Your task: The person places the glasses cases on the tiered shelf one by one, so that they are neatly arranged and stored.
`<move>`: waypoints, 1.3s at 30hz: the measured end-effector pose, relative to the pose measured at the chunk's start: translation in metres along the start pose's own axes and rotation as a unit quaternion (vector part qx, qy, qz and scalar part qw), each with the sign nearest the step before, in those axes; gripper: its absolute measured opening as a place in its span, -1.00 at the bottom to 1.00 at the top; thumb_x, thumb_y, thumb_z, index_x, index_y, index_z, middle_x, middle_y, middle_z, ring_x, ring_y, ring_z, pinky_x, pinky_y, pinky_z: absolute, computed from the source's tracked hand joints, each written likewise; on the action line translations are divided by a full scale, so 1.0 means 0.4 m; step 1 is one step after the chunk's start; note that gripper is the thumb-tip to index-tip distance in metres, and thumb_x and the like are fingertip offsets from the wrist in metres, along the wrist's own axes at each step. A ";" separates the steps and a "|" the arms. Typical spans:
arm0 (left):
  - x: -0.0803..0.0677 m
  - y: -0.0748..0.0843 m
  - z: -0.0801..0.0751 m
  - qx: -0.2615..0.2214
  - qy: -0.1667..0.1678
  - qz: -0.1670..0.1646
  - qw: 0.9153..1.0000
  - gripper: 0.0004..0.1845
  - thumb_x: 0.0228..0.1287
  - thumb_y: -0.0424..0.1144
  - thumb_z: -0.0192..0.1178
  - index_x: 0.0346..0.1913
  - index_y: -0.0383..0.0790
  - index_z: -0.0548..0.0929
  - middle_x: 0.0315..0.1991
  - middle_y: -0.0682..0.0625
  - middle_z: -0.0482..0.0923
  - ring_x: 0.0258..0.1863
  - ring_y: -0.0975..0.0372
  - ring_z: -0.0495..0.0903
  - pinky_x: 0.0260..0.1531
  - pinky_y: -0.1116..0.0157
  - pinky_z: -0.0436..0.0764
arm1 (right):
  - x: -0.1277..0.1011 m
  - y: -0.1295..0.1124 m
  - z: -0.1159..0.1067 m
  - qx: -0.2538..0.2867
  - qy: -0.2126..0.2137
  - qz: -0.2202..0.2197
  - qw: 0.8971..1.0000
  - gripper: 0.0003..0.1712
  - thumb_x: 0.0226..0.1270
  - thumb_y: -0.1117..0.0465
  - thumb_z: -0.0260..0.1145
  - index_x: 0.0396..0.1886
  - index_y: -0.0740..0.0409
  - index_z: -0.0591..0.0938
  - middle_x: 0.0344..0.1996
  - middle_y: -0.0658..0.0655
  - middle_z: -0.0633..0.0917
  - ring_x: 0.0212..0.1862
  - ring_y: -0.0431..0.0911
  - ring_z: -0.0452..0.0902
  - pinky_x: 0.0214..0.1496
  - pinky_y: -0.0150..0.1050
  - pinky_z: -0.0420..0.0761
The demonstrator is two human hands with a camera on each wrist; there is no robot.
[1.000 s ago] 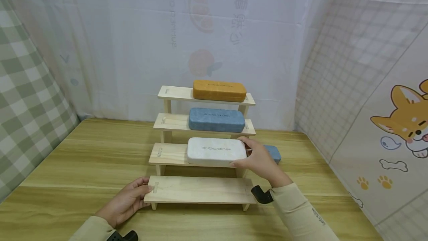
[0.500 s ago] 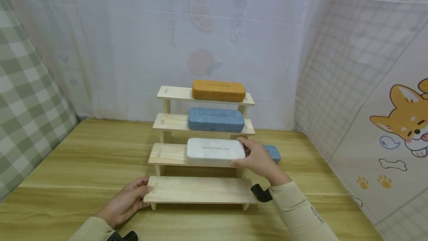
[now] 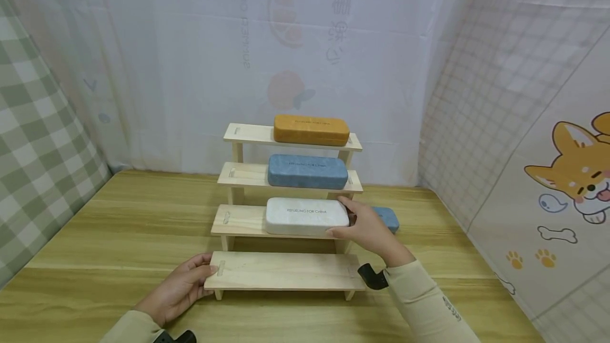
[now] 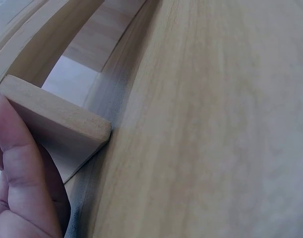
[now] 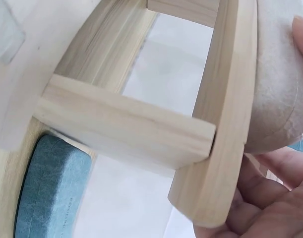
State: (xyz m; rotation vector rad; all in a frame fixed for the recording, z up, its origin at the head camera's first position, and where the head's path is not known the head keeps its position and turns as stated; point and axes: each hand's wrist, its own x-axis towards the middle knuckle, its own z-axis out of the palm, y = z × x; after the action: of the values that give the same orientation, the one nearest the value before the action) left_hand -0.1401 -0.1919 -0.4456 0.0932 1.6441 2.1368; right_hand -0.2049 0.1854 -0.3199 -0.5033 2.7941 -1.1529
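Observation:
A stepped wooden stand (image 3: pixel 286 271) rises in several shelves on the table. My left hand (image 3: pixel 183 286) pinches the left end of its lowest shelf, thumb on top; in the left wrist view the fingers (image 4: pixel 22 173) lie by a leg of the stand. On the shelf above sits a white glasses case (image 3: pixel 307 217) with printed lettering. My right hand (image 3: pixel 369 226) grips its right end, thumb at the front and fingers behind. Higher up rest a blue glasses case (image 3: pixel 307 172) and, on the top shelf, an orange glasses case (image 3: pixel 311 130).
Another blue glasses case (image 3: pixel 386 219) lies on the wooden table (image 3: pixel 95 237) behind my right hand, partly hidden. A white curtain (image 3: pixel 190 68) hangs at the back. Green checked cloth (image 3: pixel 38 120) is at the left, a patterned wall sheet (image 3: pixel 505 173) at the right.
The view shifts very slightly. Both hands keep their holds, and the cases and stand stay in place.

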 end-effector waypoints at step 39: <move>0.003 0.001 -0.007 -0.004 -0.008 -0.010 1.000 -0.32 0.46 -0.25 -0.01 0.39 -0.55 -0.07 -0.03 -0.01 0.49 -0.12 0.26 0.56 -0.17 0.32 0.57 | 0.004 0.264 -0.154 0.020 0.069 0.048 0.996 -0.12 0.30 -0.06 0.34 0.46 0.24 0.21 0.35 0.37 0.32 0.32 0.26 0.25 0.13 0.14 0.48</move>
State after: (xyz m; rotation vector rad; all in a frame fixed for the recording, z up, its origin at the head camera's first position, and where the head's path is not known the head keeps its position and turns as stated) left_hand -0.1421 -0.1942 -0.4462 0.0917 1.6216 2.1225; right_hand -0.2470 0.2965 -0.3495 -0.2919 2.8679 -1.2662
